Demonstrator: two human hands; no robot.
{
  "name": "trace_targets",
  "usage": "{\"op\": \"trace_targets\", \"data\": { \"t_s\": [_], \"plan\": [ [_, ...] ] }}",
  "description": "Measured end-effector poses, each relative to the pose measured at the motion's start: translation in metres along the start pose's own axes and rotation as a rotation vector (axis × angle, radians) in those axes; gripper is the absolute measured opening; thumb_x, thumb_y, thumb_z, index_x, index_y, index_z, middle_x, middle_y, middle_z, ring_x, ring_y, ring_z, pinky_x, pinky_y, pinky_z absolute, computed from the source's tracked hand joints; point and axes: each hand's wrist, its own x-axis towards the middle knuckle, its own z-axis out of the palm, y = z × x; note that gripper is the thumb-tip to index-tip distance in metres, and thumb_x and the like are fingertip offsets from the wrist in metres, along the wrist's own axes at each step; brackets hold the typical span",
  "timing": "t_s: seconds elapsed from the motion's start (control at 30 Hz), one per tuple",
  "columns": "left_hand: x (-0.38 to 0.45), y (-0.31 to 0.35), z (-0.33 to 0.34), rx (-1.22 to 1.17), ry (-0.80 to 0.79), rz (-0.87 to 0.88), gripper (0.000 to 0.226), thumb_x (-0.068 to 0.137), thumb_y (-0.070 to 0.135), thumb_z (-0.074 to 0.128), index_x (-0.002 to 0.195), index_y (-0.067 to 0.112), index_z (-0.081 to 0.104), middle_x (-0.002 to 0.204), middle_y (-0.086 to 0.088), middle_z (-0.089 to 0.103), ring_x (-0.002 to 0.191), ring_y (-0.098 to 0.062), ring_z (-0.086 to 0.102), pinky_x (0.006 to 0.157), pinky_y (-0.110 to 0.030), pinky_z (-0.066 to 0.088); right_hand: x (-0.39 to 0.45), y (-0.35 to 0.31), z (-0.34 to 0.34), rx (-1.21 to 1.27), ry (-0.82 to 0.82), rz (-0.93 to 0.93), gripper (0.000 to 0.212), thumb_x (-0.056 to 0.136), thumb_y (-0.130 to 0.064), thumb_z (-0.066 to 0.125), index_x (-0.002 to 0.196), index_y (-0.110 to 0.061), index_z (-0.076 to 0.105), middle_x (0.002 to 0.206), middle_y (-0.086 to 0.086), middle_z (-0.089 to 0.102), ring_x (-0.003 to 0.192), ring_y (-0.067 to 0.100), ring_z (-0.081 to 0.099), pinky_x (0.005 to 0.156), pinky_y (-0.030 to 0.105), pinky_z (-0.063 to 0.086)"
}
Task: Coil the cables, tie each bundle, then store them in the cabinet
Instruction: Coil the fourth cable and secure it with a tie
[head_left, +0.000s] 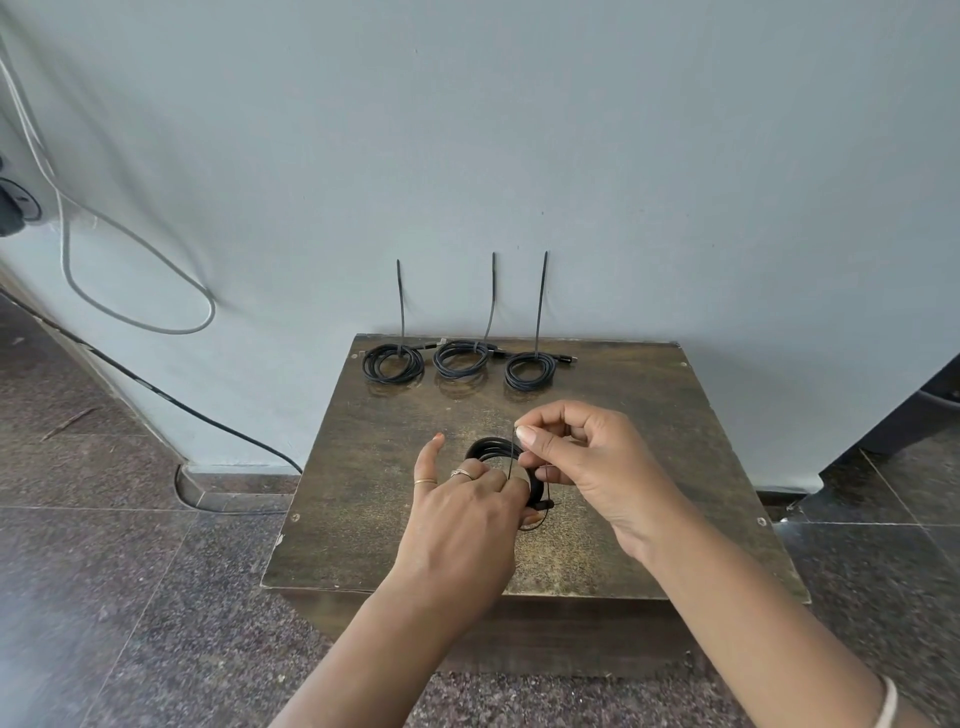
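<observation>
We find the right hand (582, 462) pinched, thumb and forefinger closed on the thin black tie (513, 457), its tail drawn upward. The left hand (467, 512) is clamped over the near side of the black coil (491, 447), little finger raised clear. The coil sits at the centre of the wooden cabinet top (649, 467). We judge the cable light, springy and apt to unwind, so the hold belongs where the loops cross, beside the tie. The tie looks stiff and slippery; grip near its tip. Three tied bundles (460, 359) lie along the far edge, tie tails upright against the wall (519, 130).
</observation>
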Motion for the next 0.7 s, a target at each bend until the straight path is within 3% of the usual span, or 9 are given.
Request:
{"op": "trace_targets", "data": {
  "t_s": [0.7],
  "plan": [
    [0.0002,-0.0002,0.0007,0.007,0.001,0.006,0.013,0.096,0.027,0.043,0.103,0.026,0.054,0.093,0.009,0.063,0.105,-0.016,0.055,0.111,-0.053,-0.006,-0.0003,-0.0009,-0.0017,-0.026,0.015,-0.001,0.004,0.084,-0.013,0.071,0.088,-0.014,0.073,0.079,0.005,0.068,0.071,0.008,0.067,0.065,0.024,0.054]
  ]
}}
